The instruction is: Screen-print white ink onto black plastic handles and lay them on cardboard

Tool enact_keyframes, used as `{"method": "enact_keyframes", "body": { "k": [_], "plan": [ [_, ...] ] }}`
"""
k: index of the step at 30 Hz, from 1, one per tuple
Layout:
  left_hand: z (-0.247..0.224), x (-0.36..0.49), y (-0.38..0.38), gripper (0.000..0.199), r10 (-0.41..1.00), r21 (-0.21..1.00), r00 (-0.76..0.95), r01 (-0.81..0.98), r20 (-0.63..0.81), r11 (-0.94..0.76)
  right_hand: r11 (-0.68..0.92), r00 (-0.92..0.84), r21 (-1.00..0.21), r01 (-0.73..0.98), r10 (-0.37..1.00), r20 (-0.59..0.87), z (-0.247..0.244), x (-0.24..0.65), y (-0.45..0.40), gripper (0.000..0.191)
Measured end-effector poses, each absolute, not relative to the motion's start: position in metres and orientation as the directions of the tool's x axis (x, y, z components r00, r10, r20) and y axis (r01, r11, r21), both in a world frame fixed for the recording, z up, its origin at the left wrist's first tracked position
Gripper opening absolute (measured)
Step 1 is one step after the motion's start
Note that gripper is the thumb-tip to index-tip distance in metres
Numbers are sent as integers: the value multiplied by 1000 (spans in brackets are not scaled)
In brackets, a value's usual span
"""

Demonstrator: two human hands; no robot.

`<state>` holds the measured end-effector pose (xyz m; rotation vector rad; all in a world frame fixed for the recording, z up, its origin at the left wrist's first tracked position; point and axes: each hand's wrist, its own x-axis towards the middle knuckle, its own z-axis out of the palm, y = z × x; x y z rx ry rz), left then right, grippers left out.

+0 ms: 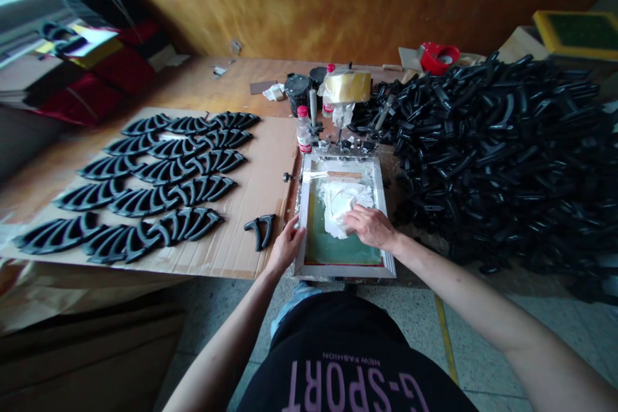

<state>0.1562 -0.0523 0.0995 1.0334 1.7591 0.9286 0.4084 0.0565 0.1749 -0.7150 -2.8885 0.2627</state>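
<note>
My left hand (287, 246) grips the left rail of a white-framed printing screen (345, 272) that lies flat on the table. My right hand (369, 226) presses its fingers on the green mesh (342, 249), against a smear of thick white paste (344, 201). Nothing shows in that hand, though its palm hides part of the mesh. A black forked plastic part (261, 230) lies on brown cardboard (255, 206) just left of my left hand. Several similar parts (145, 201) stand in neat rows on that cardboard.
A large heap of black plastic parts (497, 154) rises right of the screen. Behind it stand a clear bottle (304, 135), a black tin (297, 91) and a yellow tape roll (346, 86). A red tape dispenser (439, 58) and a yellow-framed screen (577, 34) sit farther back.
</note>
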Motion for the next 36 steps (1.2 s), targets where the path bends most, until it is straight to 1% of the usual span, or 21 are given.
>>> {"method": "enact_keyframes", "body": {
  "k": [3, 5, 8, 9, 10, 12, 14, 16, 17, 18, 21, 23, 24, 25, 27, 28, 29, 30, 32, 34, 36],
  "plan": [
    [104, 157, -52, 61, 907, 887, -288, 258, -307, 383, 896, -920, -240, 373, 390, 28, 189, 415, 65, 23],
    [107, 157, -52, 61, 903, 885, -305, 261, -304, 386, 883, -912, -258, 393, 410, 14, 193, 410, 73, 17],
    [112, 158, -51, 59, 908, 894, -315, 263, -276, 363, 838, -842, -229, 495, 528, 111, 184, 399, 76, 13],
    [112, 158, -51, 59, 910, 897, -314, 261, -271, 357, 838, -830, -207, 504, 537, 151, 178, 397, 72, 15],
    [113, 158, -50, 59, 910, 898, -314, 260, -270, 356, 852, -834, -184, 490, 520, 184, 172, 397, 66, 18],
    [114, 158, -50, 60, 906, 893, -314, 256, -285, 370, 898, -873, -150, 414, 438, 214, 163, 402, 54, 20],
    [114, 159, -50, 61, 899, 889, -316, 248, -301, 385, 925, -903, -153, 347, 374, 212, 161, 407, 47, 16],
    [116, 159, -50, 62, 897, 892, -313, 229, -311, 389, 908, -887, -197, 370, 408, 215, 168, 406, 52, 10],
    [118, 159, -50, 63, 898, 896, -307, 214, -315, 388, 883, -859, -230, 408, 457, 231, 173, 402, 59, 9],
    [122, 159, -51, 65, 900, 902, -298, 197, -318, 384, 850, -819, -265, 455, 517, 251, 180, 396, 69, 15],
    [140, 158, -54, 73, 911, 924, -255, 120, -325, 363, 716, -660, -326, 617, 697, 281, 204, 378, 108, 48],
    [160, 156, -55, 70, 917, 942, -249, 47, -311, 332, 627, -551, -317, 712, 778, 302, 219, 382, 135, 61],
    [171, 156, -53, 65, 920, 952, -261, 9, -293, 306, 581, -483, -316, 750, 808, 338, 224, 390, 147, 61],
    [184, 157, -51, 61, 922, 961, -277, -31, -272, 275, 532, -401, -327, 781, 829, 391, 228, 403, 157, 57],
    [210, 159, -39, 58, 926, 978, -318, -109, -204, 179, 423, -224, -377, 824, 855, 468, 225, 433, 167, 40],
    [224, 161, -30, 58, 928, 984, -342, -144, -151, 108, 380, -173, -399, 835, 868, 465, 218, 448, 166, 36],
    [238, 163, -19, 57, 926, 984, -366, -176, -88, 24, 355, -160, -410, 840, 884, 439, 208, 459, 162, 37],
    [251, 164, -7, 54, 921, 978, -388, -201, -25, -59, 354, -183, -413, 839, 899, 398, 196, 466, 154, 40],
    [272, 166, 17, 51, 912, 959, -405, -228, 65, -170, 421, -322, -391, 818, 900, 295, 167, 467, 130, 38],
    [284, 167, 33, 50, 918, 951, -388, -246, 82, -189, 510, -469, -330, 794, 860, 202, 142, 452, 105, 31],
    [281, 173, 35, 51, 908, 946, -415, -265, 63, -187, 546, -543, -242, 802, 835, 83, 128, 432, 84, 27]
  ]
}}
